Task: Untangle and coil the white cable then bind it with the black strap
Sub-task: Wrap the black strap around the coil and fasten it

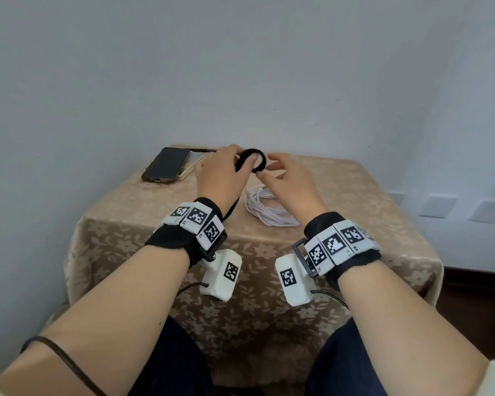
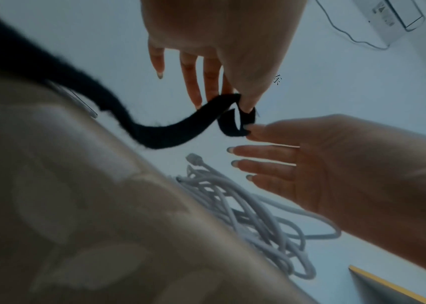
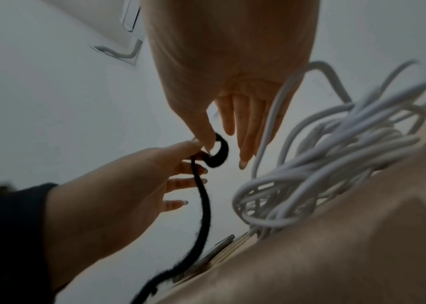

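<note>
A black strap [image 1: 258, 158] is curled into a small loop above the table. My left hand [image 1: 242, 162] pinches it between thumb and forefinger, and its tail hangs down past my left wrist. My right hand [image 1: 266, 170] pinches the loop's free end from the right. In the left wrist view the strap [image 2: 180, 129] sags between the left hand [image 2: 242, 100] and the right hand [image 2: 252, 129]. In the right wrist view the right hand's [image 3: 210, 144] thumb rests on the strap [image 3: 204, 205]. The white cable [image 1: 266, 211] lies in a loose tangled bundle under my right hand, untouched; it also appears as cable [image 2: 248, 207] and cable [image 3: 323, 156].
A dark phone [image 1: 167, 164] lies on a notebook [image 1: 190, 168] at the table's far left corner. The small table [image 1: 143, 241] has a beige floral cloth and stands against a pale wall. Its front edge drops near my knees.
</note>
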